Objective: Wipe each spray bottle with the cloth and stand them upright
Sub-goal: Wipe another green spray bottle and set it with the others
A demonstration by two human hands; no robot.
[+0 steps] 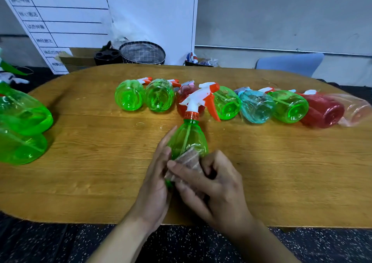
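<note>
Green spray bottle sits in the left hand's grip. Right hand pinches a cloth against it. Beyond both grips, bottles lie along the table.

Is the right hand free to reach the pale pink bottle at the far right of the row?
Probably not yet: the right hand is pressing the cloth on the green bottle. The table toward the pink bottle looks clear.

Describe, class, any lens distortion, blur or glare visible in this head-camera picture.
Head view: wide-angle bending curves the table edge and leans the whiteboard; the pink bottle at far right smears; hands and cloth look slightly soft; lighting is even, shadows faint.
</note>
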